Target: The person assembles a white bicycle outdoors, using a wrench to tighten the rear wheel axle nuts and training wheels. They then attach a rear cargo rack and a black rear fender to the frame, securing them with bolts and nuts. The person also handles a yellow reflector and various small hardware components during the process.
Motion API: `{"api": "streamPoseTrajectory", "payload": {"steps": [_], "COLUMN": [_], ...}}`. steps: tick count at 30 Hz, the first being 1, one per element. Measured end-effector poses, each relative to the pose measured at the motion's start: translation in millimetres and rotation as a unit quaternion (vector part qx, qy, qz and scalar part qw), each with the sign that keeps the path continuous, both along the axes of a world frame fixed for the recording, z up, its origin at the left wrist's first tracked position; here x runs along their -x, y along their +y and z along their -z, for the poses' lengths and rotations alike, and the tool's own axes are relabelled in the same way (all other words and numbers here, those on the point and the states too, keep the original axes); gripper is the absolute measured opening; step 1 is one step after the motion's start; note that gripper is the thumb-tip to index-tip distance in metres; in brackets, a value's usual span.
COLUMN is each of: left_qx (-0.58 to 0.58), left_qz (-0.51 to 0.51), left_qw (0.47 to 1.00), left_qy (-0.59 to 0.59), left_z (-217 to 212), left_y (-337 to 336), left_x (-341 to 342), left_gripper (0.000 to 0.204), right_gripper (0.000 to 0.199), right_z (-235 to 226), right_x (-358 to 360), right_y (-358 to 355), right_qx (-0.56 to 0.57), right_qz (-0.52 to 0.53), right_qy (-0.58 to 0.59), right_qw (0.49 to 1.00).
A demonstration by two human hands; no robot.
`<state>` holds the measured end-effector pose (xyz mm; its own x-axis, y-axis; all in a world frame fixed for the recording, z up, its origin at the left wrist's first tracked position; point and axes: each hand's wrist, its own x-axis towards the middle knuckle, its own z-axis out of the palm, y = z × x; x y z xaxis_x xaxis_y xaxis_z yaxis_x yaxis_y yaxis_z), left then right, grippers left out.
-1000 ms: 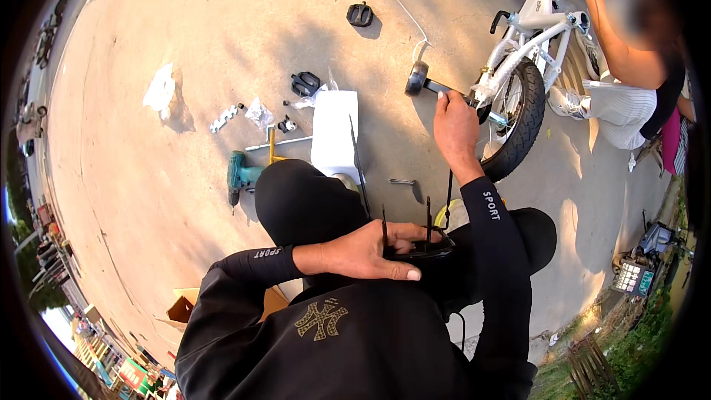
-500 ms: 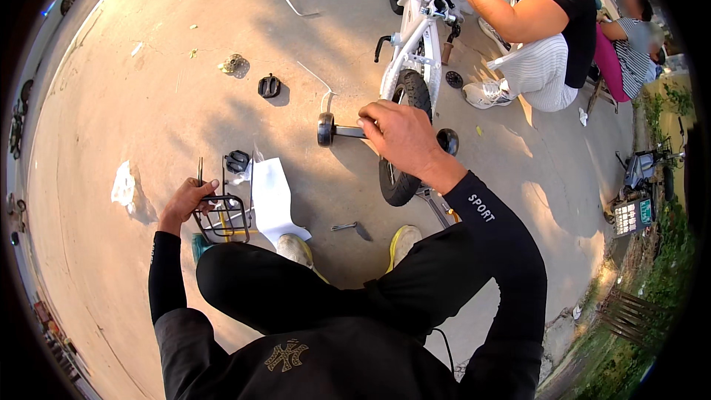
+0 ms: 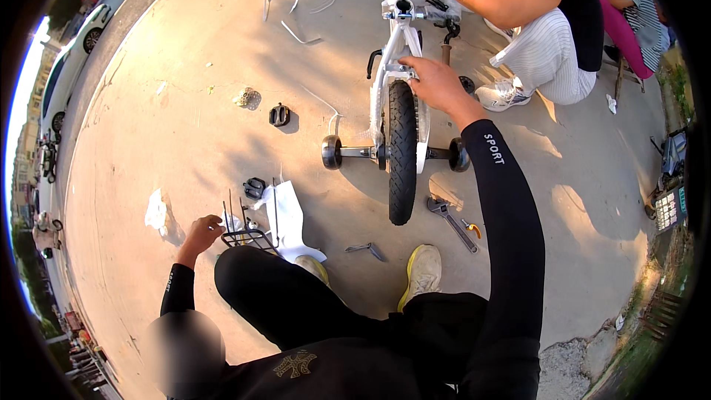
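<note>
A white children's bicycle point(image 3: 385, 59) stands ahead of me, its black-tyred wheel point(image 3: 402, 155) pointing my way. Small training wheels sit on both sides, a left one point(image 3: 332, 152) and a right one point(image 3: 459, 155). My right hand point(image 3: 442, 90) is closed on the white frame just above the tyre; its fingertips are partly hidden. At my left knee, my left hand point(image 3: 201, 237) pinches the edge of a black wire carrier rack point(image 3: 248, 238). White paper point(image 3: 285, 218) lies beside the rack, partly under its rods.
An adjustable wrench point(image 3: 452, 224), a yellow-handled tool point(image 3: 472, 229) and a small folding tool point(image 3: 365, 250) lie near my feet. Two black pedals point(image 3: 279, 114) point(image 3: 254, 188) and crumpled plastic point(image 3: 155, 210) are on the ground. Another person point(image 3: 544, 30) crouches at the bicycle's far right.
My right hand has left the left training wheel's bracket and moved up and forward to the frame. The bicycle's wheel now stands straighter. My left hand stays at the rack.
</note>
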<state>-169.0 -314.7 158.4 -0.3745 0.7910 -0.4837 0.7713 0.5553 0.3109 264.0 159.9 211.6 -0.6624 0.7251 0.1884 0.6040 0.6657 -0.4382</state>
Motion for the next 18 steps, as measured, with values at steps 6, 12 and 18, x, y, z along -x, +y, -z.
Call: {"api": "streamPoseTrajectory", "payload": {"steps": [6,12,18], "left_qx": [0.033,-0.099,-0.317], "left_qz": [0.090,0.144,-0.058], "left_qw": [0.966,0.984,0.922], "left_qy": [0.239,0.041,-0.213], "left_z": [-73,-85,-40], "left_y": [74,241,385], "left_x": [-65,-179,-236], "left_gripper": [0.036,0.042,0.055], "right_gripper": [0.027,0.018,0.009], "right_z": [4,17,4], "right_x": [8,2,21], "right_y": [10,3,-2], "right_qx": [-0.037,-0.120,-0.132], "right_qz": [-0.027,-0.010,-0.023], "right_qy": [-0.031,0.005,-0.016], "right_qw": [0.998,0.993,0.991]}}
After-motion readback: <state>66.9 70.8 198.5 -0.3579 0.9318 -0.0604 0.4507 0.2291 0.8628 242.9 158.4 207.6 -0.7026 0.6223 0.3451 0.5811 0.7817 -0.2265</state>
